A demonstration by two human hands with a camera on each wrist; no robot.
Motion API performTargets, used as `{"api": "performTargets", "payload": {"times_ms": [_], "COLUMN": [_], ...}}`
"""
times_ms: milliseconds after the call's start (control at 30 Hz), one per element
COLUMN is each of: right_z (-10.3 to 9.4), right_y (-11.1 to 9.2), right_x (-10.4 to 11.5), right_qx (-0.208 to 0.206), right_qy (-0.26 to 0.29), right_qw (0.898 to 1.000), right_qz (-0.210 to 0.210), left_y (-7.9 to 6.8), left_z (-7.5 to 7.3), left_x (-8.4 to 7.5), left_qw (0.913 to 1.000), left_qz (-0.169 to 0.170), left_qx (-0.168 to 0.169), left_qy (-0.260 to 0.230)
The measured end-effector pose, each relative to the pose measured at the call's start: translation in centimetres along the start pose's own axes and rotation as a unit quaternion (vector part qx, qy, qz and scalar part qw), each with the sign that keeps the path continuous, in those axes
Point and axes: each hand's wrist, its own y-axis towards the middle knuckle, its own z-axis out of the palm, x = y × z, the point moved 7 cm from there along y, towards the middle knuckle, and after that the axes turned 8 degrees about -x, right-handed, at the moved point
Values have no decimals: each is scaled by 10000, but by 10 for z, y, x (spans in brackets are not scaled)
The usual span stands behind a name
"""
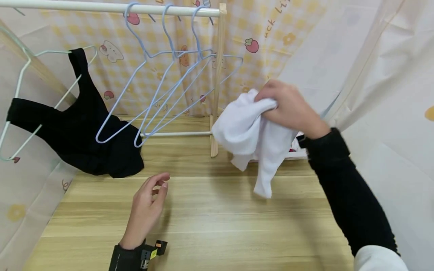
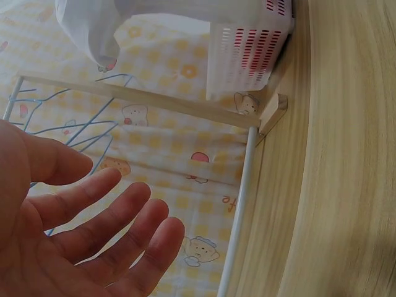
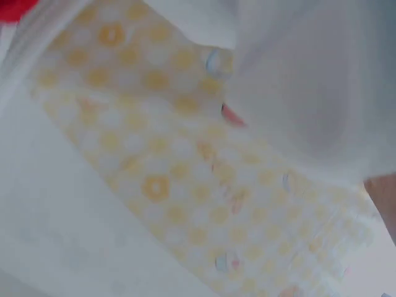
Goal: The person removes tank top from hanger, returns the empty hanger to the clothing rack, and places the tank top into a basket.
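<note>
My right hand (image 1: 288, 107) grips a bunched white garment (image 1: 242, 124) above the table, to the right of the rack's post. Two narrow ends of the cloth dangle below the hand. In the right wrist view the white garment (image 3: 303, 93) fills the upper right, blurred. My left hand (image 1: 145, 209) hovers over the front of the table with loosely bent fingers and nothing in them. Seen from the left wrist, the left hand (image 2: 86, 235) has its fingers spread. A black top (image 1: 98, 139) hangs by its straps on a pale green hanger (image 1: 20, 75) at the left.
Several blue hangers (image 1: 166, 75) hang bare from the white rail (image 1: 84, 5), left of the wooden post (image 1: 218, 75). A white perforated basket (image 2: 241, 59) with red contents stands behind the right hand. A patterned curtain (image 1: 261, 67) backs the wooden table (image 1: 217, 233).
</note>
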Motion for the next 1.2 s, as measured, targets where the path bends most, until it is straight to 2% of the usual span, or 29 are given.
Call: {"api": "performTargets", "payload": {"times_ms": [133,267,367,433,500,600,733,833,1000,1200], "right_z": [-40,-71,-80,-76,-63,-29,28,67,117,157], "right_y": [24,43,51,51,47,34,11,-5,-21,-31], "right_x": [-21,-37,-47,-55,-65,-88,-118,-135,-149,-155], "right_qx": [-618,-1257,-1502,-1493,-1386,-979,-176,451,1490,2766], "right_qy": [-521,-964,-1149,-1115,-1004,-870,-926,-1005,-1123,-1255], "right_qw": [9964,9864,9806,9809,9837,9893,9925,9897,9756,9424], "right_qz": [258,438,515,558,548,648,775,909,1153,1399], "left_y": [2,3,3,3,3,4,3,2,-1,-4], "left_z": [1,3,4,4,4,6,10,12,15,19], "left_x": [1,1,0,0,0,1,3,4,6,7], "left_qw": [9999,9999,10000,10000,10000,10000,9998,9997,9995,9992], "left_qz": [-91,-91,-7,40,44,-13,-105,-153,-224,-291], "left_qx": [68,98,33,-19,-26,42,139,184,238,261], "left_qy": [-6,-34,-28,-18,-16,-10,28,43,48,-7]}}
